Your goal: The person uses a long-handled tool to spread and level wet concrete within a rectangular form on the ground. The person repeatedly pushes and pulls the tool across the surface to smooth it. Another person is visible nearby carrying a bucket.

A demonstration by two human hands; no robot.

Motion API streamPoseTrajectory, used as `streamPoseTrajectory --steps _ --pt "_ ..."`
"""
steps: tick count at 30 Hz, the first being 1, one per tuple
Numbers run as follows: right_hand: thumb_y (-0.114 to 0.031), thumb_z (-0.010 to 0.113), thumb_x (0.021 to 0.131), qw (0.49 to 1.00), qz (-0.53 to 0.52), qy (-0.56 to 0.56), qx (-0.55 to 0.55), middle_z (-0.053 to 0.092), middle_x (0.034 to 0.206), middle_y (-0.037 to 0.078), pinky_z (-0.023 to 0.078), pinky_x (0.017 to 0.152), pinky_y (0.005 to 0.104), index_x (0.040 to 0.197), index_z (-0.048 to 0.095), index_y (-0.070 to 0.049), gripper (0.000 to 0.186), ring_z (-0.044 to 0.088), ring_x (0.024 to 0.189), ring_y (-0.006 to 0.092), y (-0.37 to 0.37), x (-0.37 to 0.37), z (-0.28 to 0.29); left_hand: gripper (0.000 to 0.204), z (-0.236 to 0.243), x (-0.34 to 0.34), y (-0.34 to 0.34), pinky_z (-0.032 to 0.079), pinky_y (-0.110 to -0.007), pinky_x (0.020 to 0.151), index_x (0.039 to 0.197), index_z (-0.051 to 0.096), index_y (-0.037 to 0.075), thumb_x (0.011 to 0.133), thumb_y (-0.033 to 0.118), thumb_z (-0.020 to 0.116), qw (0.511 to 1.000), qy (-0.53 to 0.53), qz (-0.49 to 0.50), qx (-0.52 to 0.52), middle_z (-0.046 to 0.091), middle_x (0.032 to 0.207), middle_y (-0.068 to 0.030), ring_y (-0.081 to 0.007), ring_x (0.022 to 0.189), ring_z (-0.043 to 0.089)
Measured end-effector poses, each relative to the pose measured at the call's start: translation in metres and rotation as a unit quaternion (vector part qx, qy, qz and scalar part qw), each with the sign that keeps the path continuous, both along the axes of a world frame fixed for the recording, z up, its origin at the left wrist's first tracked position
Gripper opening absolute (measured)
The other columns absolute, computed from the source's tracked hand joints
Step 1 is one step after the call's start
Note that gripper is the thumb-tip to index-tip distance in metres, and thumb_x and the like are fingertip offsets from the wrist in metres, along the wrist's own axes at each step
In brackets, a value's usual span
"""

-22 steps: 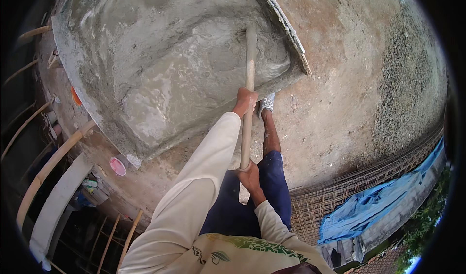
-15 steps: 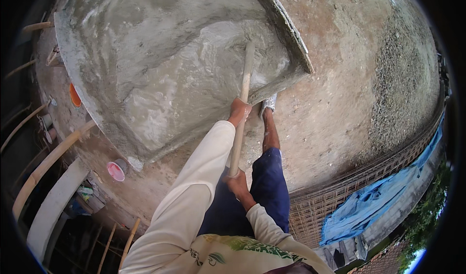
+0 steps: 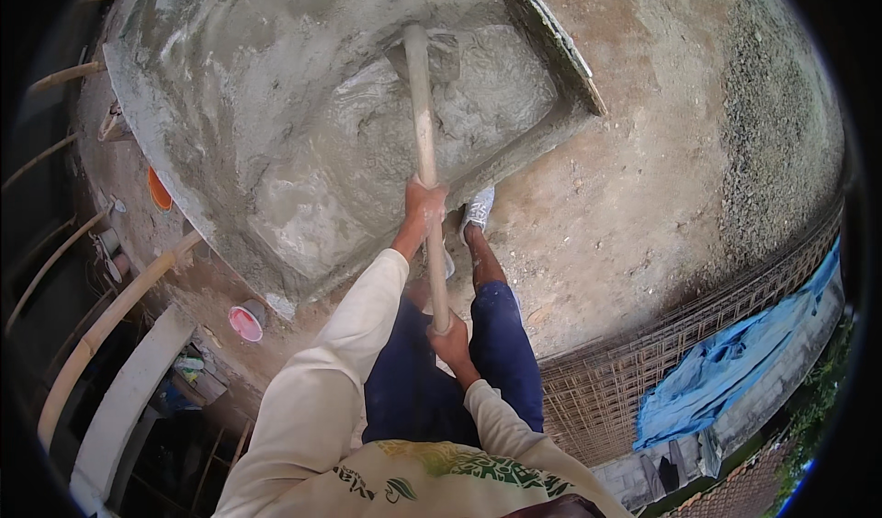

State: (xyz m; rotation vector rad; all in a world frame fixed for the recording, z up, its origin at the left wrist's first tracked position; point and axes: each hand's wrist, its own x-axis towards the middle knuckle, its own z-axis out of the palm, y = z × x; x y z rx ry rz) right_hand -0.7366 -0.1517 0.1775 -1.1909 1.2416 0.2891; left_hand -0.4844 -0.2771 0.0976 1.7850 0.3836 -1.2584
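A long wooden handle (image 3: 423, 128) is gripped in both hands. It is held over the near side of a tray (image 3: 556, 36) of wet grey mix (image 3: 308, 141), sloping down and away from the body. At its far end a flat, grey-coated tool head (image 3: 445, 57) is seen in the mix; how deep its edge is sunk cannot be told. The handle is clasped mid-length by the left hand (image 3: 424, 208), fingers curled closed around it. Its near end is enclosed by the right hand (image 3: 449, 340), fingers likewise wrapped, in front of the dark blue shorts (image 3: 505, 353); the fingertips are partly hidden. A patterned shoe (image 3: 477, 208) is planted just beside the tray's near edge. To the left, a pink-lined bucket (image 3: 245, 323) and an orange container (image 3: 159, 189) are noted near the tray. To the right, gravel (image 3: 781, 123) is spread, with wire mesh (image 3: 597, 389) and a blue tarp (image 3: 735, 357) nearer.
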Motion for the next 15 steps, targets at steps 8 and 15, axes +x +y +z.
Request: streamPoseTrajectory --steps 8,15 --pt "-0.008 0.072 0.080 0.985 -0.104 0.026 0.132 0.064 0.076 0.006 0.047 0.055 0.0338 0.093 0.061 0.000 0.018 0.060 0.062 0.0157 -0.014 0.108 -0.031 0.032 -0.075 0.058 -0.026 0.054 -0.039 0.050 0.114 0.053 0.000 0.089 0.013 0.069 0.992 -0.006 -0.126 -0.006 0.065 0.081 -0.0124 -0.0227 0.059 0.065" --pt "-0.015 0.064 0.095 0.936 -0.238 0.016 0.258 0.056 0.069 0.000 0.040 0.047 0.0312 0.091 0.060 -0.009 0.008 0.053 0.053 0.0124 0.149 0.095 0.004 0.047 -0.121 0.009 0.136 0.064 -0.047 0.074 0.127 0.057 -0.004 0.089 0.020 0.071 0.942 -0.066 -0.285 0.163 0.073 0.114 -0.0267 -0.0416 0.091 0.077"
